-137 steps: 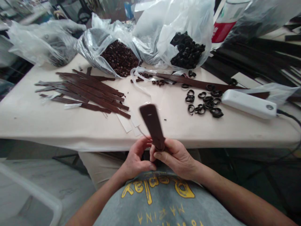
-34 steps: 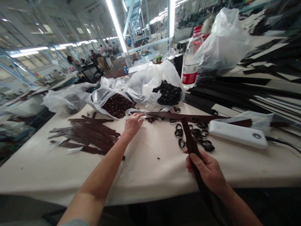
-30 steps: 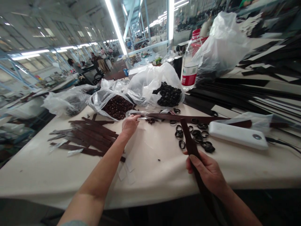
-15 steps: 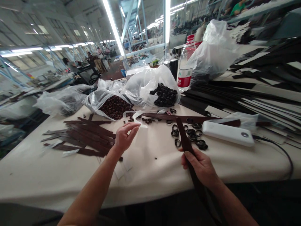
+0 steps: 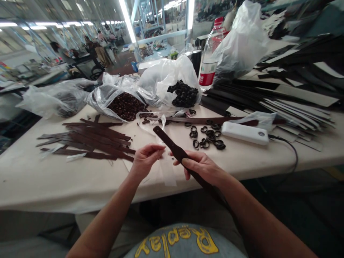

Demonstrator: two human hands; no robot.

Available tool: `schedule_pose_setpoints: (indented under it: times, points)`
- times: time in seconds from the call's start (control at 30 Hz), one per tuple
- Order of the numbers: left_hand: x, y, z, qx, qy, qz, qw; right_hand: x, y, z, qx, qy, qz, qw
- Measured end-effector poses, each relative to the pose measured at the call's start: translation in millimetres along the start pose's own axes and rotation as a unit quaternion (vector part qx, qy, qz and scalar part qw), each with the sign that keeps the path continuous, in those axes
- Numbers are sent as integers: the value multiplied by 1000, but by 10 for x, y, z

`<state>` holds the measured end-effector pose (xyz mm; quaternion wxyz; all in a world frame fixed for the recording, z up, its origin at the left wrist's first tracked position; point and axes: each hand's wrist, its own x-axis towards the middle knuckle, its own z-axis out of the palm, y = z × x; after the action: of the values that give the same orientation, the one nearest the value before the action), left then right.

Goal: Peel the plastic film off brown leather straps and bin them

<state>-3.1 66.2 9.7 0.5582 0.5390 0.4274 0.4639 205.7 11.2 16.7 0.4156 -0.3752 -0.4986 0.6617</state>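
Note:
My right hand (image 5: 201, 165) is closed around a dark brown leather strap (image 5: 172, 145). The strap's rounded end, which has a small hole, points up and left, and its long tail hangs down past my right forearm. To the left, my left hand (image 5: 146, 159) pinches a thin, translucent white strip (image 5: 168, 172) that runs upward and also trails down towards the table's front edge. The fingertips of both hands are close together, with the strap end between and above them. Several black loops (image 5: 211, 135) lie just beyond my right hand.
Brown straps (image 5: 91, 139) lie piled at left. Behind them are plastic bags of brown pieces (image 5: 127, 106) and black loops (image 5: 182, 94). A bottle (image 5: 208, 68) stands at the back. A white power bank (image 5: 244, 133) with a cable and black strips (image 5: 242, 96) are at right.
My right hand has carried the strap left, and it now tilts towards my left hand. My left hand has come nearer with the white strip, which now hangs lower. The view has tipped downward.

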Motion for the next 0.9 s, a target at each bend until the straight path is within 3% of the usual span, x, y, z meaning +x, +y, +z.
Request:
schedule_pose_setpoints:
  times: [0.13,0.23,0.4,0.47,0.53,0.63,0.73,0.9]
  points:
    - [-70,-28,7,-28,7,20,999,103,34,130,-78,21,-24,996]
    - [-178,-50,-55,-33,22,-11,999,109,39,159,-142,63,-60,986]
    - [-427,-32,-51,89,-151,-143,974,99,17,135,-196,100,-120,968]
    - [-479,-34,9,138,-171,-159,963,97,20,120,-205,109,-133,963]
    - [-471,-52,73,118,-136,-167,969,69,21,105,-207,119,-147,960]
    - [-367,-81,138,-32,-34,-185,982,-74,16,84,-204,133,-144,959]
    - [-224,-72,167,-196,62,-192,960,-321,40,72,-253,106,-109,955]
    - [-68,-30,212,-293,103,-194,931,-684,203,131,-394,51,-103,912]
